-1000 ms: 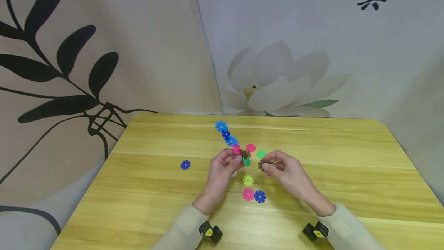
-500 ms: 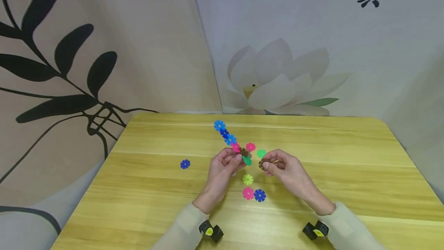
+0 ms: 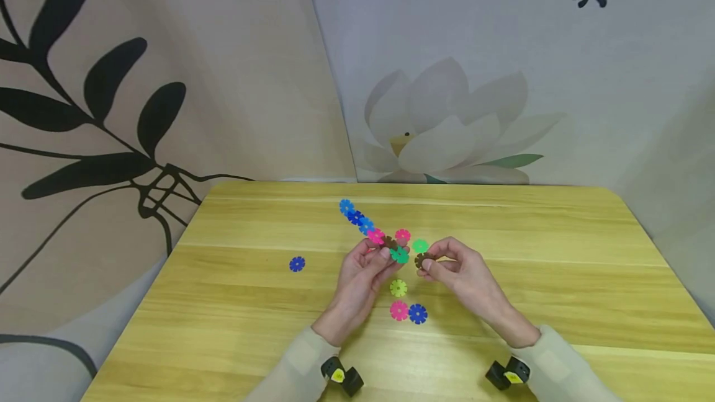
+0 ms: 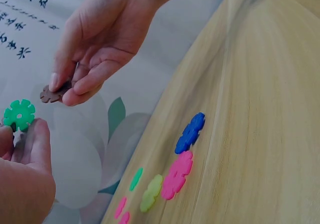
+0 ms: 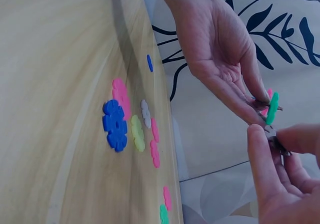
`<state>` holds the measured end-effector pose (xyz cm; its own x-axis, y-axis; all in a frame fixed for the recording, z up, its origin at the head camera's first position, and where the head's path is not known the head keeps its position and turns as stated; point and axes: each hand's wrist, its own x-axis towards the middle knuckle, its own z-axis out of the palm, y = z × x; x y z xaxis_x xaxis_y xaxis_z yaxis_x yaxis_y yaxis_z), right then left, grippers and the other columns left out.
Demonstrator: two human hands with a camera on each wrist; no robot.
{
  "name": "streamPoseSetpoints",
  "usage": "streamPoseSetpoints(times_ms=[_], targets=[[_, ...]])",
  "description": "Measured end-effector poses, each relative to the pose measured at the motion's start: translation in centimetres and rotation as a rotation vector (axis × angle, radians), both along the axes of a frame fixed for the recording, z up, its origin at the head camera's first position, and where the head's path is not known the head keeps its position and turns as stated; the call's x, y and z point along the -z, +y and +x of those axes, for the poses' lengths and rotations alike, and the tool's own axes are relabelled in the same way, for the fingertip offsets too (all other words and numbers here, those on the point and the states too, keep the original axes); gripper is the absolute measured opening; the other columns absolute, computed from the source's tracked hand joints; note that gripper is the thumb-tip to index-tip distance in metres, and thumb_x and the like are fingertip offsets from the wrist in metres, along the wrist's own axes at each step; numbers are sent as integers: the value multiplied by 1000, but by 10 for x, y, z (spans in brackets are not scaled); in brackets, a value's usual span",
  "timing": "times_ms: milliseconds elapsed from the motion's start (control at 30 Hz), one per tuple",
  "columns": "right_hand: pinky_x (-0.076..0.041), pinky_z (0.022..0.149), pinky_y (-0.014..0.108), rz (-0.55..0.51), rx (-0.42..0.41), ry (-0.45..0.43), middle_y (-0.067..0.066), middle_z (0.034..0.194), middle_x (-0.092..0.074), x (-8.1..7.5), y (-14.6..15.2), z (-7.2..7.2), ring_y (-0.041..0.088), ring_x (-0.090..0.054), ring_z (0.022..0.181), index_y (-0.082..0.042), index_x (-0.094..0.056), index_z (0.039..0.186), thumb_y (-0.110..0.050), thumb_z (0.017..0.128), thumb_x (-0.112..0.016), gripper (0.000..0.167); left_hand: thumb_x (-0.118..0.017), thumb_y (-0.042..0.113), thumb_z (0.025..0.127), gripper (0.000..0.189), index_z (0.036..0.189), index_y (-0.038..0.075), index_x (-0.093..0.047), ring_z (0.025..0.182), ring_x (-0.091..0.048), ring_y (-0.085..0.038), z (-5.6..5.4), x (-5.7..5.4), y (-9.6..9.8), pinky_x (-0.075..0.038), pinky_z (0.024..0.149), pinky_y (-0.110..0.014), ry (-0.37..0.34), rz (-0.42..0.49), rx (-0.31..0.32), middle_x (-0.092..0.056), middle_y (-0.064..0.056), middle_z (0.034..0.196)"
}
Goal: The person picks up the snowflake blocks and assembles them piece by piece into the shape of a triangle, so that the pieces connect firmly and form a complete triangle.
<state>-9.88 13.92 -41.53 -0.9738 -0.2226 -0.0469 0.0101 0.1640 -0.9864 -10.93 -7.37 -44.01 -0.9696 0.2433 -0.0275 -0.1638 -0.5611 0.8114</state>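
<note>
My left hand (image 3: 357, 275) pinches a joined chain of notched plastic snowflake discs near its lower end. From the tip, the chain runs through a light blue disc (image 3: 347, 207), a dark blue disc (image 3: 355, 218) and another light blue one, then a pink disc (image 3: 377, 236), a brown disc (image 3: 389, 242) and a green disc (image 3: 399, 255). Between thumb and fingers, my right hand (image 3: 463, 272) holds a separate brown disc (image 4: 50, 94), partly covered by the fingertips. A small gap separates it from the green disc in the head view. Both hands are raised above the table.
Loose on the wooden table (image 3: 558, 278) lie a yellow disc (image 3: 398, 288), a pink disc (image 3: 399, 311), a blue disc (image 3: 418, 313) and a light green disc (image 3: 421, 245). Another blue disc (image 3: 297, 263) lies off left. The right wrist view adds a whitish disc (image 5: 145, 114).
The chain's far end has swung a little left, and its green disc has turned more face-on to the head camera. My right hand keeps nearly the same place with the brown disc.
</note>
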Motion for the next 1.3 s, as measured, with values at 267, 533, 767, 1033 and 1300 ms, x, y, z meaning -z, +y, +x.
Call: streamPoseSetpoints(times_ms=[267,533,767,1033,1300], targets=[[-62,85,36,16,31,0,16,105,-74,-4,-3,3,40,-73,96,5,-58,114,-8,98,-70,24,-57,3,105,10,114,4,-58,112,-72,-21,2,-1,2,-52,103,-37,10,-23,15,-73,-16,122],[-61,85,36,38,18,12,14,103,-74,-4,-5,3,40,-72,95,3,-59,112,-10,97,-71,23,-58,2,104,11,114,4,-59,115,-71,-23,1,0,0,-51,104,-37,24,-40,28,-73,-14,122],[-61,85,41,93,34,33,13,103,-73,-5,-5,3,39,-72,95,1,-61,113,-14,98,-71,23,-65,4,100,10,109,3,-61,106,-73,-23,1,0,-1,-55,101,-42,58,-164,-13,-74,-14,114],[-62,84,41,104,48,38,13,107,-73,-5,-4,2,38,-71,97,1,-64,113,-14,99,-70,21,-66,8,100,19,112,-6,-62,97,-73,-21,1,2,-2,-59,95,-42,124,-279,-52,-73,-18,112],[-62,85,38,174,27,64,11,105,-74,1,3,0,32,-73,98,0,-66,112,-13,99,-70,19,-65,7,101,20,114,-7,-62,97,-72,-19,1,1,-3,-59,94,-40,124,-338,-56,-73,-18,113]])
